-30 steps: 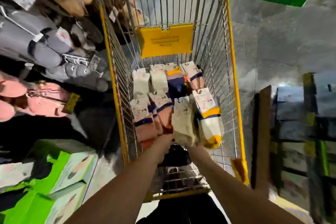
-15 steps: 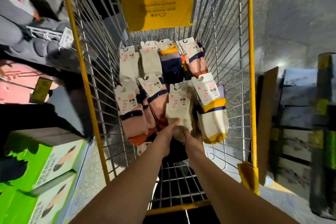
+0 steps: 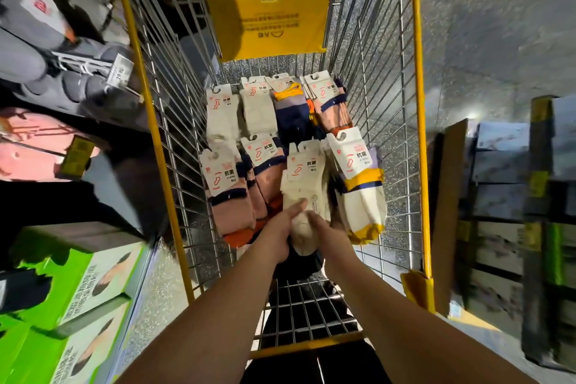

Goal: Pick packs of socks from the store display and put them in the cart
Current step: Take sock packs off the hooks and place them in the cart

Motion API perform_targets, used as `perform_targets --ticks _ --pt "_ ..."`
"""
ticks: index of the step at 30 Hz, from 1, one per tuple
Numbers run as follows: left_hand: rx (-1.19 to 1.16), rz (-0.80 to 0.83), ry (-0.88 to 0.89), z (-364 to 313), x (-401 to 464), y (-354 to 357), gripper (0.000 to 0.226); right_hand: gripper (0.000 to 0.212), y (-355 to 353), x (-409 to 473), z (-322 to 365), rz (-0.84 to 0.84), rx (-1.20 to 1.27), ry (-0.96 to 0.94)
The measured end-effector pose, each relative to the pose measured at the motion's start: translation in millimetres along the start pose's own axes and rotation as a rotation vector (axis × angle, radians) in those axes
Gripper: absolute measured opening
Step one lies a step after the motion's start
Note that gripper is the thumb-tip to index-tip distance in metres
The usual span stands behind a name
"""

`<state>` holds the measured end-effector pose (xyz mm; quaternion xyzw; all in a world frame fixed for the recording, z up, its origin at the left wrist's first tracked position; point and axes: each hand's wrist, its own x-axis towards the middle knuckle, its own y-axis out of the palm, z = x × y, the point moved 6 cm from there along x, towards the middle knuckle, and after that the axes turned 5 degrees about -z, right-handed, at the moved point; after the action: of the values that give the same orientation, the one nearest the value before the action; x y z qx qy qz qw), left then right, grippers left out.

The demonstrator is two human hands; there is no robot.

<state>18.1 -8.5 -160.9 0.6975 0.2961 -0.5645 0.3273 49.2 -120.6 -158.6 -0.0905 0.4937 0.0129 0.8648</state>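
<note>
Two bare forearms, no sleeves, left hand (image 3: 282, 232), right hand (image 3: 324, 229), no rings visible

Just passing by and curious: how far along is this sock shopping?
Well along: about seven packs already lie in the cart. Both hands, left hand and right hand, hold a cream pack low among them, not yet let go. More socks hang on the display.

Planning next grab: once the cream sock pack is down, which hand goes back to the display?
Left, probably. Both hands, left hand and right hand, grip the cream sock pack in the yellow-framed wire cart; the hanging sock display is on the left.
</note>
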Motion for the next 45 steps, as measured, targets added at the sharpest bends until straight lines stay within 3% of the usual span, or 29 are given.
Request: perform_targets --ticks 3,8,11,13,16,19,22,26,29,33,36,38,40,43,45 --pt "-0.038 0.057 0.024 -2 -11 3 0.02 0.086 1 -10 9 0.018 -0.054 -0.003" --pt "0.024 0.053 0.087 -6 -29 1 0.025 0.057 -3 -22 17 0.022 -0.15 -0.006" --pt "0.072 0.019 0.133 -13 -42 -5 0.014 0.063 -5 -30 24 0.067 -0.204 -0.033" --pt "0.078 0.015 0.164 -20 -52 -7 0.022 0.079 -3 -38 30 0.138 -0.164 -0.024" --pt "0.083 0.015 0.222 -33 -74 -11 0.031 0.067 -1 -52 49 0.212 -0.085 -0.045" --pt "0.028 0.014 0.275 -49 -100 -19 0.027 0.093 5 -62 64 0.293 -0.099 -0.027" --pt "0.008 0.048 0.303 -61 -122 -28 0.032 0.083 8 -70 76 0.376 -0.078 0.049" --pt "-0.043 0.137 0.344 -75 -156 -33 0.015 0.083 12 -80 94 0.379 -0.061 0.094" --pt "-0.043 0.144 0.384 -81 -177 -41 0.021 0.075 17 -88 111 0.409 -0.052 0.072" --pt "-0.027 0.101 0.482 -81 -200 -52 0.024 0.07 38 -115 130 0.542 -0.03 0.026" --pt "-0.024 0.083 0.562 -68 -226 -53 0.02 0.082 52 -154 141 0.658 -0.081 -0.013" --pt "-0.006 0.057 0.625 -57 -244 -54 0.021 0.085 54 -171 149 0.719 -0.086 -0.11" --pt "-0.005 0.032 0.712 -44 -261 -56 0.018 0.076 55 -191 155 0.787 -0.055 -0.237" --pt "-0.061 -0.008 0.778 -23 -285 -59 0.027 0.09 51 -222 152 0.826 -0.008 -0.331" --pt "-0.136 -0.023 0.806 -7 -305 -60 0.025 0.082 45 -249 148 0.906 0.012 -0.422"
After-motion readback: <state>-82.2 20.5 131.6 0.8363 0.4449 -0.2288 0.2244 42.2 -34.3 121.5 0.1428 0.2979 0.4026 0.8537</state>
